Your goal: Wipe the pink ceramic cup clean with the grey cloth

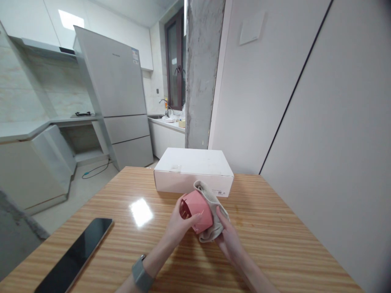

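My left hand (182, 221) grips a glossy pink cup-like container (200, 207), its thumb on the outer wall and its fingers round the far side by the rim. The container is tilted, with its opening towards the left. A folded grey-beige cloth (217, 219) lies against the container's right side. My right hand (227, 234) holds that cloth, thumb on top, pressing it to the container. Both are held above the wooden table (275, 236). The fingers under the cloth are hidden.
A white box (192, 162) stands on the table just beyond my hands. A black phone (76, 254) lies at the table's left. Behind are a grey fridge (119, 81), a counter with a sink (156, 116), a concrete pillar (200, 73) and a white wall (244, 93) on the right.
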Tool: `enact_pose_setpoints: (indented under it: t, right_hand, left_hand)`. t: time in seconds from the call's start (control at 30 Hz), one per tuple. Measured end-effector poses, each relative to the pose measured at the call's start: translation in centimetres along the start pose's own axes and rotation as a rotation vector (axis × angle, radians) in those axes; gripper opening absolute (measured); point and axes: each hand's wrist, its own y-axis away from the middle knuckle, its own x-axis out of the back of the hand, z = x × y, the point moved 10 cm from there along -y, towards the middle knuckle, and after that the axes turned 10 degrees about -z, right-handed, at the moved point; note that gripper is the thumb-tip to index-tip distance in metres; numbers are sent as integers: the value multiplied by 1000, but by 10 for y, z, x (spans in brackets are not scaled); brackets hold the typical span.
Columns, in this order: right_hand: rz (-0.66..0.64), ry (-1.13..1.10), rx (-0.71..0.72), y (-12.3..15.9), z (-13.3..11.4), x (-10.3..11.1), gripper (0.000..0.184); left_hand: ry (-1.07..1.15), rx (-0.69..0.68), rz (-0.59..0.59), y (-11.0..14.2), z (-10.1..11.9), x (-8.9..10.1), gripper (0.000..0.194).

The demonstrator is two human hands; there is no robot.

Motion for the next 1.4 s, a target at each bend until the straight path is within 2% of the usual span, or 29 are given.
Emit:
enact_pose_setpoints:
  t: [0.1,0.2,0.33,0.5,0.57,0.63,0.77,0.9,1.1,1.3,1.4]
  right_hand:
    - [-18,43,-5,0,-1,-1,43]
    - [-33,91,-28,2,-2,-3,45]
    - [-46,81,6,2,-7,-6,46]
    - [-42,38,36,-2,-7,-2,40]
    - [-36,26,34,-3,-7,0,42]
    - [-38,25,33,-2,-6,1,44]
    - [-26,9,40,-1,-6,3,41]
    - [-22,2,56,-2,-5,5,42]
    - [-19,38,46,-1,-6,3,43]
    - [-47,7,40,0,-8,-6,40]
    - [-66,-38,61,1,-11,-7,39]
  left_hand:
    - [-94,5,-63,5,9,-10,80]
    - [-261,-13,-102,13,25,-20,86]
    - [-423,-129,-125,19,44,-27,92]
    - [-605,-297,-147,21,50,-26,92]
    - [-598,-298,-145,20,47,-24,91]
    - [-516,-239,-143,18,41,-21,87]
    - [-270,-125,-117,9,26,-13,61]
    - [-126,-27,-41,-1,8,1,82]
    - [24,131,-116,-1,-13,-10,78]
    - [-187,-29,-96,7,14,-13,94]
    - [-342,-151,-109,14,31,-19,91]
